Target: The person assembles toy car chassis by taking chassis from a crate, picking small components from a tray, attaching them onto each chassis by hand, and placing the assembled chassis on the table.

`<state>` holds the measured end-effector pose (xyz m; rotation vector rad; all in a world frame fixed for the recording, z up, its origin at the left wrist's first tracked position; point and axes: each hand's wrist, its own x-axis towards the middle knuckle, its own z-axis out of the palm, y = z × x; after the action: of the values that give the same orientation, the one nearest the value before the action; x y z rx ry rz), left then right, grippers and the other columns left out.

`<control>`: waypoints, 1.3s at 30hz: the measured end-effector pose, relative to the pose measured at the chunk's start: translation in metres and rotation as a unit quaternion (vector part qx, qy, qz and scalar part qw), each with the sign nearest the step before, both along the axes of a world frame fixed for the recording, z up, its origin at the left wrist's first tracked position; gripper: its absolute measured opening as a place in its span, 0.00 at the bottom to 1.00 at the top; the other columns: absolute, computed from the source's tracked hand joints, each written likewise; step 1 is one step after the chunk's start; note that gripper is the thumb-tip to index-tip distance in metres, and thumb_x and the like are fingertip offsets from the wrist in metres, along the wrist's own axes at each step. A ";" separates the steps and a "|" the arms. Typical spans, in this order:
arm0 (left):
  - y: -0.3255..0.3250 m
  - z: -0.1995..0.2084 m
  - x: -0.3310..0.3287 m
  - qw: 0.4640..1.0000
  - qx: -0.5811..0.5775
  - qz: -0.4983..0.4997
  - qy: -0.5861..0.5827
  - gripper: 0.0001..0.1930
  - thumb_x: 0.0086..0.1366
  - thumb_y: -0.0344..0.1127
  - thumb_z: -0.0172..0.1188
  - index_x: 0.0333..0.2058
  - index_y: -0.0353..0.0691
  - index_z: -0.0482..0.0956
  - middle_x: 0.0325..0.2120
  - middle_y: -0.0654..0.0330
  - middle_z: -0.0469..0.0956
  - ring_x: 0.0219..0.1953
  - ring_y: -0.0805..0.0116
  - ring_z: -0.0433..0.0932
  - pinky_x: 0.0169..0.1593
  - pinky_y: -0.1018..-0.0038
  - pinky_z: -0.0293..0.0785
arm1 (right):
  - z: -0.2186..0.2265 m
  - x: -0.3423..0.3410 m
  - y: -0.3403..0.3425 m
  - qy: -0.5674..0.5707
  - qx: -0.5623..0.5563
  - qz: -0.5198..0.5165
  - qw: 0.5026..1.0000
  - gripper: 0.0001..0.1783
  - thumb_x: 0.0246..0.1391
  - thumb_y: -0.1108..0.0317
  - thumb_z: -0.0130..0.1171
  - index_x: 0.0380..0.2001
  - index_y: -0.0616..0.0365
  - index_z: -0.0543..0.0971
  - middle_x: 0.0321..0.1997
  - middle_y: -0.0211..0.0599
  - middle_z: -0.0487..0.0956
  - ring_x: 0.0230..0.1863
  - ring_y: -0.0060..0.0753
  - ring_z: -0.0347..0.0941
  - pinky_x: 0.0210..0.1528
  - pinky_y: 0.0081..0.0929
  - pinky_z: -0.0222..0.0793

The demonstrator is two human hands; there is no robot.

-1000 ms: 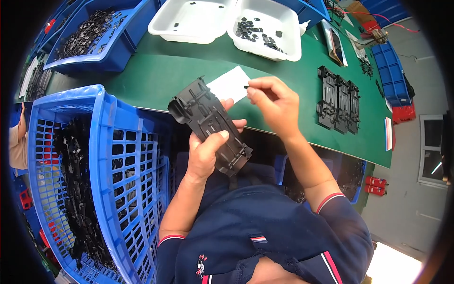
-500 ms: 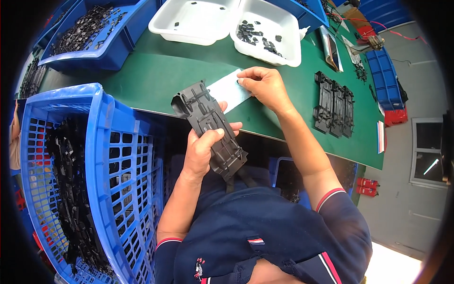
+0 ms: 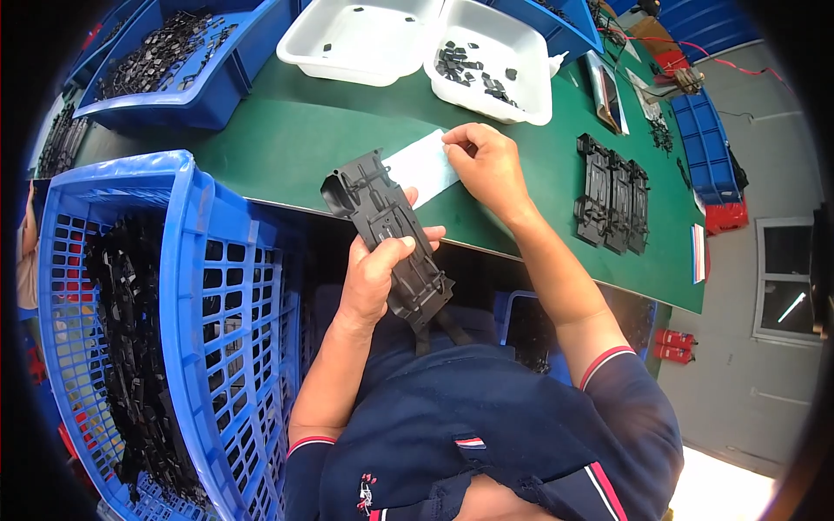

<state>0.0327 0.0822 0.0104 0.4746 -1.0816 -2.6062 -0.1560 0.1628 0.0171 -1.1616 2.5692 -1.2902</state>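
Observation:
My left hand (image 3: 369,278) is wrapped round a long black moulded plastic part (image 3: 372,201), thumb on top and fingertips showing along its right side. The part is tilted over the table's near edge, its ribbed face upward. Beyond it a pale, shiny sheet (image 3: 424,167) lies at the table edge. My right hand (image 3: 492,167) is at the sheet's far right corner, thumb and forefinger pinched together. What sits between those fingertips, if anything, is hidden.
Two white tubs (image 3: 543,97) with small black pieces stand at the back of the green table (image 3: 287,130). Three similar black parts (image 3: 618,195) lie at right. Blue bins (image 3: 234,95) hold more pieces; a blue crate (image 3: 178,243) of black parts stands at left.
My right hand has shifted slightly, and the small dark thing seen at its fingertips before no longer shows. The black part in my left hand has tilted a little.

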 end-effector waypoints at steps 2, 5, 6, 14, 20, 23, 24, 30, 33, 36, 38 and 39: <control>0.000 0.000 0.000 1.000 0.002 0.000 0.003 0.31 0.53 0.28 0.48 0.58 0.27 0.60 0.55 0.49 0.67 0.46 0.56 0.78 0.50 0.65 0.74 | 0.009 0.008 0.008 0.012 -0.048 0.021 0.999 0.06 0.49 0.76 0.60 0.33 0.64 0.80 0.31 0.34 0.78 0.28 0.21 0.74 0.31 0.20 0.71; -0.001 -0.004 0.002 1.000 0.018 0.004 0.015 0.31 0.53 0.28 0.48 0.59 0.28 0.60 0.56 0.49 0.67 0.47 0.55 0.77 0.51 0.64 0.73 | 0.026 0.028 0.020 0.081 -0.135 0.082 0.984 0.06 0.48 0.81 0.60 0.32 0.63 0.79 0.32 0.35 0.77 0.29 0.23 0.75 0.29 0.18 0.71; 0.000 -0.004 0.003 0.999 0.032 0.004 0.027 0.31 0.53 0.28 0.48 0.59 0.29 0.60 0.56 0.49 0.67 0.48 0.54 0.77 0.52 0.63 0.73 | 0.031 0.033 0.026 0.131 -0.151 0.102 0.975 0.07 0.48 0.82 0.60 0.32 0.63 0.79 0.32 0.36 0.77 0.29 0.24 0.75 0.29 0.18 0.71; 0.010 0.005 0.005 0.996 0.015 -0.026 0.081 0.32 0.53 0.25 0.47 0.60 0.32 0.59 0.57 0.48 0.65 0.51 0.53 0.75 0.55 0.60 0.71 | 0.028 0.074 0.046 0.191 -0.201 0.135 0.951 0.14 0.45 0.82 0.64 0.36 0.58 0.78 0.38 0.40 0.76 0.34 0.30 0.76 0.32 0.21 0.75; 0.018 0.012 0.008 0.994 -0.040 -0.021 0.101 0.33 0.52 0.24 0.48 0.60 0.32 0.59 0.58 0.48 0.65 0.53 0.55 0.73 0.57 0.61 0.68 | 0.018 0.084 0.050 0.156 -0.242 0.118 0.951 0.14 0.41 0.83 0.66 0.34 0.59 0.80 0.37 0.39 0.78 0.35 0.33 0.78 0.33 0.24 0.77; 0.019 0.009 0.008 0.992 -0.075 -0.020 0.100 0.33 0.51 0.23 0.48 0.60 0.32 0.59 0.58 0.48 0.65 0.56 0.58 0.70 0.59 0.63 0.66 | 0.018 0.084 0.050 0.173 -0.241 0.117 0.948 0.14 0.41 0.83 0.66 0.34 0.59 0.80 0.38 0.40 0.78 0.35 0.33 0.78 0.33 0.24 0.77; 0.020 0.008 0.008 0.990 -0.097 -0.019 0.102 0.33 0.51 0.23 0.49 0.60 0.32 0.60 0.58 0.49 0.65 0.57 0.60 0.69 0.60 0.64 0.64 | 0.020 0.083 0.049 0.172 -0.242 0.116 0.948 0.14 0.41 0.83 0.66 0.34 0.59 0.80 0.38 0.40 0.78 0.35 0.33 0.78 0.33 0.24 0.77; 0.023 0.006 0.010 0.985 -0.125 -0.027 0.111 0.33 0.51 0.22 0.51 0.59 0.32 0.61 0.56 0.53 0.67 0.58 0.63 0.67 0.61 0.66 0.62 | 0.023 0.080 0.047 0.203 -0.252 0.128 0.938 0.15 0.40 0.83 0.65 0.34 0.59 0.80 0.38 0.40 0.78 0.34 0.33 0.79 0.32 0.23 0.77; 0.023 0.003 0.010 0.982 -0.138 -0.026 0.123 0.32 0.52 0.22 0.51 0.59 0.32 0.61 0.55 0.54 0.67 0.58 0.64 0.67 0.61 0.67 0.63 | 0.022 0.080 0.047 0.194 -0.249 0.127 0.940 0.15 0.40 0.84 0.65 0.34 0.59 0.80 0.38 0.40 0.78 0.34 0.32 0.79 0.32 0.22 0.77; 0.023 0.002 0.011 0.982 -0.140 -0.037 0.124 0.31 0.53 0.22 0.51 0.59 0.33 0.62 0.55 0.55 0.68 0.58 0.65 0.67 0.60 0.68 0.63 | 0.026 0.082 0.049 0.181 -0.226 0.118 0.950 0.14 0.43 0.81 0.66 0.35 0.57 0.79 0.38 0.37 0.77 0.36 0.29 0.76 0.36 0.21 0.75; 0.024 -0.001 0.012 0.982 -0.146 -0.031 0.118 0.29 0.53 0.22 0.51 0.58 0.33 0.63 0.54 0.56 0.69 0.56 0.67 0.69 0.58 0.69 0.65 | 0.028 0.082 0.049 0.188 -0.215 0.117 0.951 0.14 0.43 0.81 0.67 0.35 0.57 0.80 0.37 0.37 0.77 0.36 0.29 0.76 0.35 0.21 0.75; 0.025 -0.002 0.013 0.982 -0.153 -0.024 0.112 0.28 0.54 0.21 0.52 0.57 0.33 0.65 0.52 0.57 0.71 0.54 0.68 0.70 0.56 0.70 0.67 | 0.028 0.082 0.048 0.189 -0.215 0.117 0.951 0.14 0.43 0.81 0.67 0.35 0.57 0.80 0.37 0.37 0.77 0.36 0.29 0.76 0.35 0.21 0.75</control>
<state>0.0453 0.1070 0.0087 0.0851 -1.3923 -2.3981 -0.0742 0.2110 0.0448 -1.8916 2.3265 -1.7669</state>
